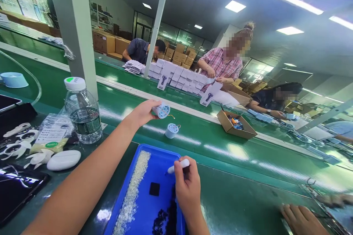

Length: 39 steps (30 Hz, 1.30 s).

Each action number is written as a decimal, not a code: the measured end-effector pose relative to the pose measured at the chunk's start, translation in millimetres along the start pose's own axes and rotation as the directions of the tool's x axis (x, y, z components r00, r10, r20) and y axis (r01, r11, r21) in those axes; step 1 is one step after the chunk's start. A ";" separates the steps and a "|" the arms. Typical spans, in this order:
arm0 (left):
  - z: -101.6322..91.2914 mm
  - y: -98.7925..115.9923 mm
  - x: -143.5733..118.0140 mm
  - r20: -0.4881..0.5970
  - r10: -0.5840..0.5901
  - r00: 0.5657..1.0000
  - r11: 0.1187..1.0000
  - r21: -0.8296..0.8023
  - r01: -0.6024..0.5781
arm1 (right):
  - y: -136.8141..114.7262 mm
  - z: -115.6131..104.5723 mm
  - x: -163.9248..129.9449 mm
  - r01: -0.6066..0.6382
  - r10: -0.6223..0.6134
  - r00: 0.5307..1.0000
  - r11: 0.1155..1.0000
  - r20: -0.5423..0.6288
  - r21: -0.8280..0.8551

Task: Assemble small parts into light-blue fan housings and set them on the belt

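The head view looks down a long green conveyor belt [248,154] with the person's two bare arms stretched over it. The left hand [142,112] reaches out across the belt and grips a small pale blue round part [162,111], fingers wrapped about its side, thin wires trailing from its far end. A second round part [171,130] of the same kind stands on the belt just below and to the right of it, apart from the hand. The right hand [187,187] is clenched around a white pen-like tool [179,165], whose rounded tip pokes out to the left above the blue tray [161,159]. That tray sits on the bench in front of the person and holds a strip of small clear bits [132,187] along its left side and little black pieces [165,218] near the bottom.

To the left stands a water bottle [82,112], with a white oval case [64,160] and white fan blades [16,143] near it. Across the belt, other people work beside stacked white boxes [179,75] and an open cardboard box [235,125]. Another person's hand [299,218] rests at the lower right.
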<state>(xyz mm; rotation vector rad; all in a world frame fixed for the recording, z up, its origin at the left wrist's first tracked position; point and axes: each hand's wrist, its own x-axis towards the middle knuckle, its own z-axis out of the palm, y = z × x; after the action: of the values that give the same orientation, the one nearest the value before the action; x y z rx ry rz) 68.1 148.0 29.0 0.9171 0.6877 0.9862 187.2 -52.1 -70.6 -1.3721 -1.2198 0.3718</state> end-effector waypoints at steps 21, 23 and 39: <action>7.4 -13.2 -0.6 0.067 -0.059 0.996 0.993 0.108 0.051 | -5.9 -0.7 -4.6 -0.004 0.002 1.000 0.997 0.027 0.080; 10.6 -17.3 -2.6 0.098 -0.090 0.991 0.985 0.158 0.074 | -9.5 -0.1 -5.9 0.022 -0.036 0.972 0.998 0.234 0.065; 46.1 -27.9 -23.7 0.177 -0.167 0.970 0.875 0.480 0.063 | -1.2 -9.2 14.7 -0.056 0.165 0.962 0.901 -0.218 0.431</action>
<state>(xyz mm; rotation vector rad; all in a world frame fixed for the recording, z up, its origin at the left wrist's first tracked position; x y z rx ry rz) 107.5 104.3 27.4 1.3722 0.8054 0.6039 200.0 -45.4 -60.9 -1.0744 -0.7945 0.4954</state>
